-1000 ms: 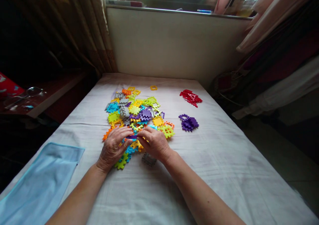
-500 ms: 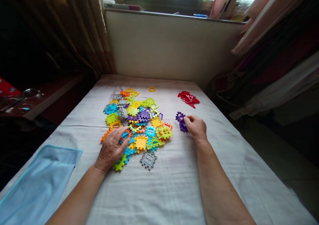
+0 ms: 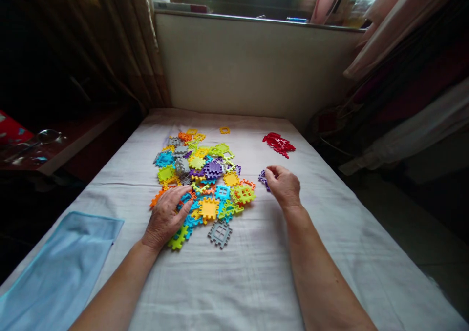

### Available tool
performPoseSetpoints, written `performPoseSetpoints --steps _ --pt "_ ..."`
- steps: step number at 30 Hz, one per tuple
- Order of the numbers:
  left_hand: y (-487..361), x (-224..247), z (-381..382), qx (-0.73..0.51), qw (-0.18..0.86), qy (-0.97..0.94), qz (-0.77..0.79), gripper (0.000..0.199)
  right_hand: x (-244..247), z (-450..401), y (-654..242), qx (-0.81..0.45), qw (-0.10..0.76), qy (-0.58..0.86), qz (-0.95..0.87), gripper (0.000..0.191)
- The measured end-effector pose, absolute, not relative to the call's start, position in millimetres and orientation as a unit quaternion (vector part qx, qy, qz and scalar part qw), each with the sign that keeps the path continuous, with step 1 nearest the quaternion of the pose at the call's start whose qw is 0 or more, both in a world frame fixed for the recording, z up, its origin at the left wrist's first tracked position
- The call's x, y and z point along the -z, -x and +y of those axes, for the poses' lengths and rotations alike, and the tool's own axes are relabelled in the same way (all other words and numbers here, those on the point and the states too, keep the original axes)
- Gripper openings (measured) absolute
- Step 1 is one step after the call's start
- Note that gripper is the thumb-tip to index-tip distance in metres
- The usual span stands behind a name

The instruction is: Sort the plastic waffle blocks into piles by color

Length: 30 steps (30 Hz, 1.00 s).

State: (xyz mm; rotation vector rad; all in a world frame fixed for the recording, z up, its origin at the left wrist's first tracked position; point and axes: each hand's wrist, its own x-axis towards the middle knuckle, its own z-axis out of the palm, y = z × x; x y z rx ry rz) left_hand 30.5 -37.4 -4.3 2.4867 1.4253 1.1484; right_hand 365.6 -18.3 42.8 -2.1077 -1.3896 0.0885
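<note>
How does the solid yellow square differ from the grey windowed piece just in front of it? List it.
The yellow square has a filled centre, the grey piece window-like openings. The yellow square lies within the heap, the grey piece on the sheet at the heap's near edge. Both have toothed edges.

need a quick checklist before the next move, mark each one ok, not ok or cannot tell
1. Red pieces apart from mixed heap: ok
2. Purple pieces by right hand apart from mixed heap: ok
3. Mixed heap free of purple: not ok, a ridged purple piece lies in it
4. Left hand clear of mixed heap: not ok, fingers over its edge
5. Right hand empty: cannot tell, fingertips hidden
</note>
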Motion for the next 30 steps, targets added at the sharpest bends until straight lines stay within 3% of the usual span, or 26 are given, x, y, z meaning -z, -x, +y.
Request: performPoseSetpoints --steps 6,9,13,30 --pt "-30 5 -35 -0.366 0.056 -0.807 0.461 0.025 -36 -3 -305 -0.064 0.297 0.637 -0.708 0.023" --pt "-30 4 -36 -0.367 0.056 -0.808 0.457 0.023 -34 15 -281 -0.064 0.259 0.587 -0.764 0.032" --pt "-31 4 -37 -0.366 0.066 -0.807 0.459 0.021 -31 37 -265 -0.072 0.194 0.57 -0.795 0.048" --pt "-30 3 -37 -0.377 0.065 -0.803 0.458 0.019 -37 -7 -268 -0.152 0.171 0.495 -0.838 0.047"
